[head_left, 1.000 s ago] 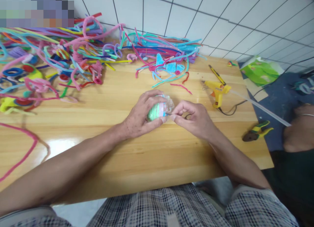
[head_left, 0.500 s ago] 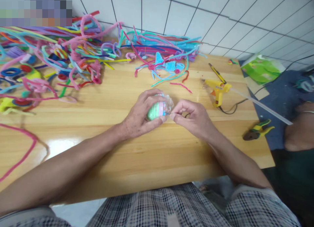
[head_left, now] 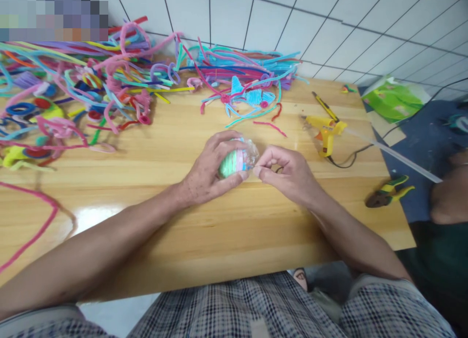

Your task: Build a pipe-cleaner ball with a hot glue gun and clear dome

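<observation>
My left hand (head_left: 206, 170) is wrapped round a small rounded object (head_left: 229, 165) wound with bands of green, pink and blue pipe cleaner. Its right end is clear, shiny plastic, and part of it is hidden behind my fingers. At that end my right hand (head_left: 283, 172) pinches a thin strand between thumb and forefinger, close to my left thumb. The strand is too small to make out well. Both hands are over the wooden table (head_left: 219, 240), near its middle.
Pipe cleaners (head_left: 84, 84) in many colours heap at the back left, with a blue pipe-cleaner figure (head_left: 252, 97) beside them. To the right lie a yellow glue gun (head_left: 325, 131), a utility knife (head_left: 324, 106) and pliers (head_left: 387, 194). Another person's knee (head_left: 451, 192) is at the right edge.
Both hands keep nearly the same hold and place. The view has shifted slightly, so the glue gun and pliers appear a little further right.
</observation>
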